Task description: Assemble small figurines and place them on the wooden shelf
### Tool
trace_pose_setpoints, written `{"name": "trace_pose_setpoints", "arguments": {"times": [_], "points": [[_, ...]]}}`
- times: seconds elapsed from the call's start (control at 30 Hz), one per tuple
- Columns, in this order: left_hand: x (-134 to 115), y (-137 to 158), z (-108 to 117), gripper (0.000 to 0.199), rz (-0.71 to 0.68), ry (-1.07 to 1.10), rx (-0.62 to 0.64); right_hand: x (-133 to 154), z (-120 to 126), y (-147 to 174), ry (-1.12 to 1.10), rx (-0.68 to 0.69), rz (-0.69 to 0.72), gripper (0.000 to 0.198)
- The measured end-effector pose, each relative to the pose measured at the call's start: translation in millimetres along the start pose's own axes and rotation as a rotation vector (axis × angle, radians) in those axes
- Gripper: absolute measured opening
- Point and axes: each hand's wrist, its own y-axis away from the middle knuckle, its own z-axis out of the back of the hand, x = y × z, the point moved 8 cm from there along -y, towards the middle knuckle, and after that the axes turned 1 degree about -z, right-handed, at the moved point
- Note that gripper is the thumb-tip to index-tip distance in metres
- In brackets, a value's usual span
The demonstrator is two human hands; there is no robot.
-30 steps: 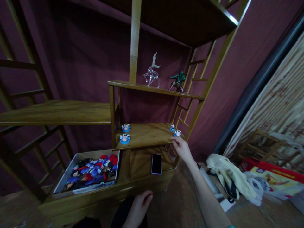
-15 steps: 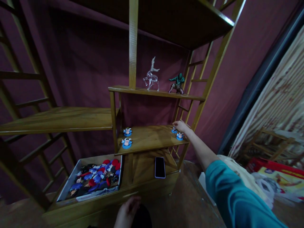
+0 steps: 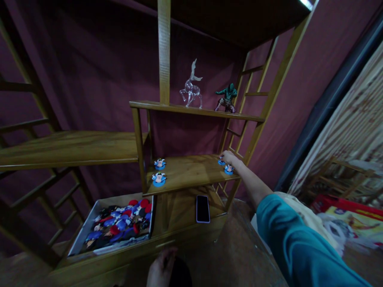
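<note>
A second ago the right hand [image 3: 229, 157] was beside the front figurine at the shelf's right end; since then it has moved back to the rear one, and its fingers now sit lower over that piece than half a second ago. The teal sleeve [image 3: 287, 231] has come into view since the first picture.

The rear-right piece, a small blue-and-white plastic figurine on a round blue base [image 3: 221, 162], stands near the back right corner of the brown wooden shelf [image 3: 191, 171]. Fingers hide its upper part; the base shows below. Just in front of it stands a blue, white and pink figurine on a matching base [image 3: 229, 170]. Two similar round-based figurines [image 3: 158, 180] stand one behind the other at the left end.

The right arm reaches forward from the lower right, palm downward, fingers bent and close together at the figurine; whether they grip it or only touch it I cannot tell. The left hand [image 3: 160, 266] hangs low, loosely curled, in shadow; whether it holds anything is unclear.
</note>
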Motion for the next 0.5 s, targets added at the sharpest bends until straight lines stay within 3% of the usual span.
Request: {"name": "trace_pose_setpoints", "arguments": {"times": [0.5], "points": [[-8.1,4.3,2.8,0.031,-0.031,-0.034,-0.03,-5.1,-3.9,1.6,-0.017,0.008,0.0,0.025]]}}
